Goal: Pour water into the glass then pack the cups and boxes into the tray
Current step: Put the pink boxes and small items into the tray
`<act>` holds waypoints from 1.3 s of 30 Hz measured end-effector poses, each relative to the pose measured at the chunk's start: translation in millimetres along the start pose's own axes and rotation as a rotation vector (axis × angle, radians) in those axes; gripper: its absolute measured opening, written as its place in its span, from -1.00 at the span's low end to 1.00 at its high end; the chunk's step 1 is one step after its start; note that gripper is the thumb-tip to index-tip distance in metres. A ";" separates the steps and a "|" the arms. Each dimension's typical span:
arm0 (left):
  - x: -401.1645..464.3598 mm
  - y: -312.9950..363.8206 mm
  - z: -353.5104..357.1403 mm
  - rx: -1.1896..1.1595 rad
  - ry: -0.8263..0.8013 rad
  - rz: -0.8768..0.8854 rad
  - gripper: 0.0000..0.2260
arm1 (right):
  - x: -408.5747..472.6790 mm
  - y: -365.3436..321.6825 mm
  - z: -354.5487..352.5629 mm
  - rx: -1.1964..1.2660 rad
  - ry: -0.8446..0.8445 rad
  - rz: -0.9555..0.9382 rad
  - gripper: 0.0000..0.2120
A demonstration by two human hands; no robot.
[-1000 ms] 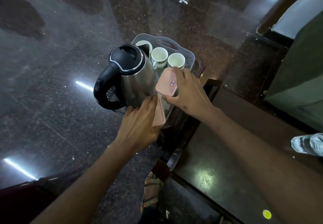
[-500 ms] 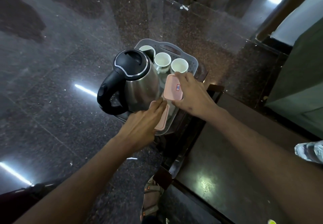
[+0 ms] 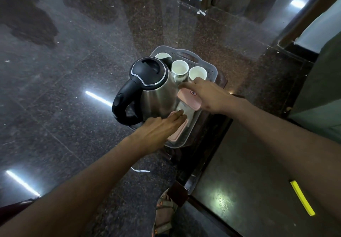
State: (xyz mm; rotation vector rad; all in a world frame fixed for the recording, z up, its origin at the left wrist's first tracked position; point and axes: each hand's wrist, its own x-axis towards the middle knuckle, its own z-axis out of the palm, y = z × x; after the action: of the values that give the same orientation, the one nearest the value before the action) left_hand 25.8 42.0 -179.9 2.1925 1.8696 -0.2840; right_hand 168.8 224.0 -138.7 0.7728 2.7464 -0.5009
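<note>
Bearing a small unreadable sticker [image 3: 193, 93], the pink box [image 3: 188, 101] lies under the right hand [image 3: 208, 94].

Tray [image 3: 212, 65] with kettle [image 3: 156, 90], cups [image 3: 180, 68] — hands on pink boxes [image 3: 188, 101]

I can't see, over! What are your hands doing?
Left hand flat on near pink box. Right hand on far box. Both in tray. Kettle crowds them.
</note>
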 end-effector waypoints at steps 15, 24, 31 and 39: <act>10.1 -13.5 2.3 -0.106 -0.058 0.020 -0.04 | 8.9 -0.3 14.4 -0.023 -0.006 0.133 -0.29; 6.9 -17.4 1.3 -0.232 -0.111 0.021 -0.05 | -1.9 -11.4 33.7 -0.179 0.125 0.172 -0.20; 4.2 -16.6 3.5 -0.220 -0.052 -0.015 -0.05 | -11.5 -16.9 42.7 -0.171 0.131 0.191 -0.38; 3.0 -16.6 -0.4 -0.274 -0.090 0.007 -0.10 | -21.1 -19.6 48.6 -0.192 0.130 0.210 -0.40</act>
State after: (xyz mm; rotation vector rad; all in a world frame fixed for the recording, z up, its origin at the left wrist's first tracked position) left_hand 9.9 47.5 -181.3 1.9703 1.7380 -0.1144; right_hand 182.4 179.8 -171.1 1.0603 2.7335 -0.1462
